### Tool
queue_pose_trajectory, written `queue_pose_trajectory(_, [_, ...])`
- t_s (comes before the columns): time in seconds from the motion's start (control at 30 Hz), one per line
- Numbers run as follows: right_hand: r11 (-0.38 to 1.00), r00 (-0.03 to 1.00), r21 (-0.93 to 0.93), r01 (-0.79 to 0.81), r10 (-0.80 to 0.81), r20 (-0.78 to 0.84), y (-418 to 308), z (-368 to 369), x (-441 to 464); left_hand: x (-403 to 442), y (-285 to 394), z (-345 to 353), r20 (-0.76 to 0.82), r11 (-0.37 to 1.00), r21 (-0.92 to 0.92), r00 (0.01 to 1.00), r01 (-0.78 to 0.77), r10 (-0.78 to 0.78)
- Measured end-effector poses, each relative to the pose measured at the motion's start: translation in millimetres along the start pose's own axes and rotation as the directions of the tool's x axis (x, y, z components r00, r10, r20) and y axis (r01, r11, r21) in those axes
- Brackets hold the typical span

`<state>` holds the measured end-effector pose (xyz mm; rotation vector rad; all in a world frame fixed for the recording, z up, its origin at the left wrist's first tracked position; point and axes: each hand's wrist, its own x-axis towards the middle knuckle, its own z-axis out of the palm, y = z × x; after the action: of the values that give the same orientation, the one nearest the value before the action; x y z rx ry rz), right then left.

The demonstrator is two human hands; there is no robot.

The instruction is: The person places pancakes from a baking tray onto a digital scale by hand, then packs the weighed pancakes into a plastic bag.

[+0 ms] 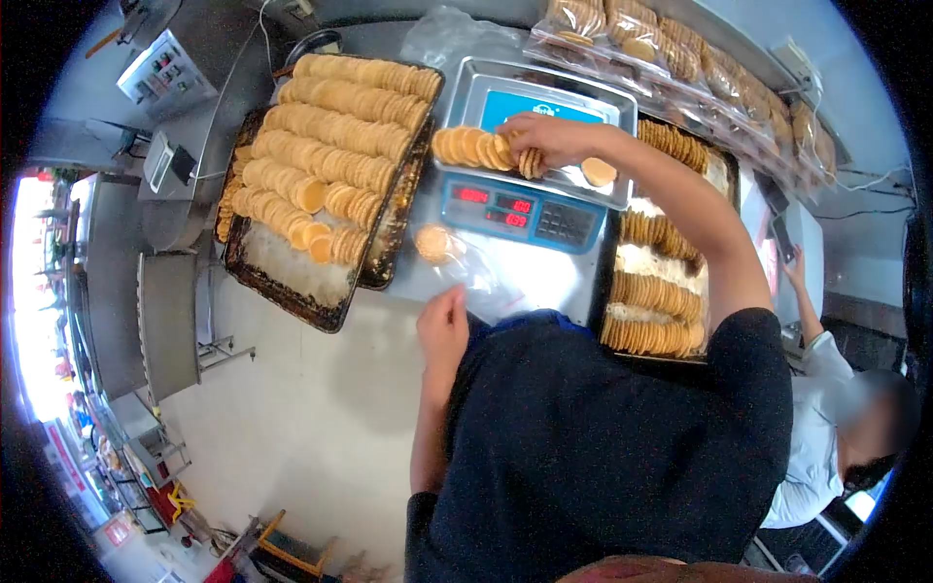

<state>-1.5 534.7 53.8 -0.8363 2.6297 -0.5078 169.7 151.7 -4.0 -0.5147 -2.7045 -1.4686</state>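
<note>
My right hand (546, 141) is over the steel pan (465, 92) of a digital scale (520, 212), its fingers closed on a short stack of round, flat cookies (531, 163). A leaning row of cookies (471, 148) lies in the pan to the left of that hand, and a single cookie (599, 172) lies at the right. My left hand (444, 328) is closed near the table's front edge, beside a clear plastic bag (476, 277). What its fingers hold, if anything, is hidden. A round cookie (434, 243) shows at the bag's far end.
At left, a dark-edged baking tray (321, 282) with rows of cookies overlaps another tray. More cookie rows fill a tray (651, 260) at right. Bagged cookies (680, 49) line the back. Another person (812, 437) in a light top stands at far right.
</note>
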Motion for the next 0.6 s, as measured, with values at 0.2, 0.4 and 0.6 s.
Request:
queue_pose_trajectory(0.2, [0.993,0.990,-0.006,-0.117,0.117,0.072,-5.2,-9.4,9.6,-0.7,5.9,-4.9,-0.029,0.995,-0.028,0.995,0.095,-0.096])
queue_pose_trajectory(0.4, [0.984,0.984,0.026,-0.176,0.177,-0.031,3.2,6.4,-14.4,-6.2,-4.9,2.6,-0.059,0.999,0.003,0.998,0.035,-0.035])
queue_pose_trajectory(0.6, [0.860,0.873,0.456,-0.229,0.389,-0.295,9.2,38.8,-63.5,-2.1,-10.1,8.1,0.215,0.870,-0.287,0.912,0.402,-0.350])
